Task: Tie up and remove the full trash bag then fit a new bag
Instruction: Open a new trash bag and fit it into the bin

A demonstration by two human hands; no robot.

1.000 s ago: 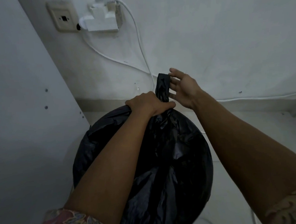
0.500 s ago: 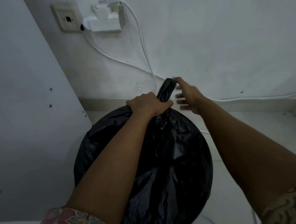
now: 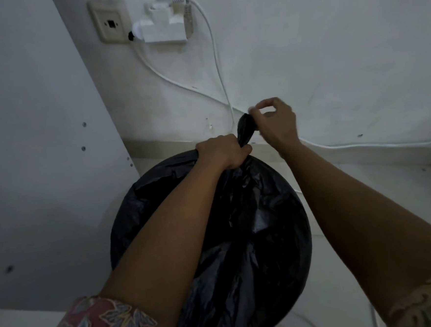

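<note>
A full black trash bag (image 3: pixel 252 227) fills the middle of the view, bulging and round below my arms. Its top is gathered into a twisted neck (image 3: pixel 245 130) that sticks up past my fist. My left hand (image 3: pixel 221 152) is closed tight around the base of that neck. My right hand (image 3: pixel 275 123) is just to the right, its thumb and fingers pinching the tip of the neck and bending it over. The bin under the bag is hidden.
A white wall stands behind with a socket plate (image 3: pixel 109 24) and a white plug adapter (image 3: pixel 164 26). White cables (image 3: pixel 215 61) hang down and run along the skirting to the right. A white cabinet side (image 3: pixel 42 150) closes off the left.
My right hand went from flat and open beside the neck to pinching its tip. The neck is now bent to the right. My left fist has kept its hold.
</note>
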